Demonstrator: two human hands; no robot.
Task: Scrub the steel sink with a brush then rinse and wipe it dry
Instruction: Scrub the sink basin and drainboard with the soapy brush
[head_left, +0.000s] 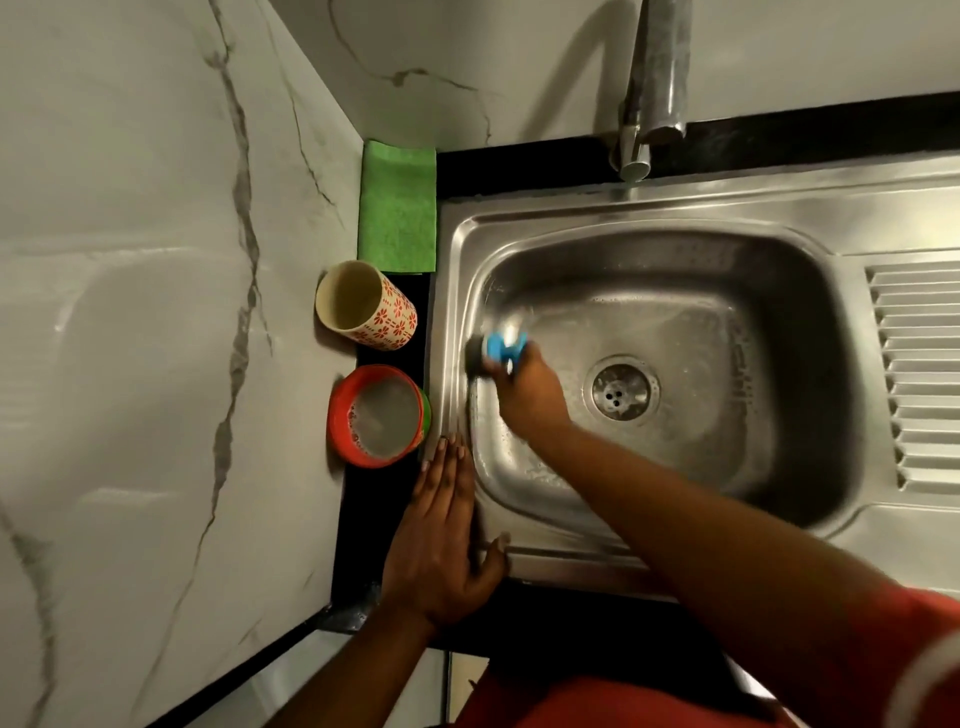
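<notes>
Right hand (527, 392) is gripping the blue brush (496, 352) against the steel sink's (779, 322) left wall, left of the drain (621, 391), while left hand (441, 535) is lying flat, fingers straight, on the sink rim by the worktop (379, 514).

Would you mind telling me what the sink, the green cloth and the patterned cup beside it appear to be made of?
Sink: brushed stainless steel, judging by its grey sheen, soft reflections and pressed drainer ribs.
Green cloth: probably microfibre or terry fabric, matte with a fuzzy nap.
Patterned cup: smooth, cream with red flower prints; ceramic, melamine or bamboo fibre, the look leaves it open.
</notes>
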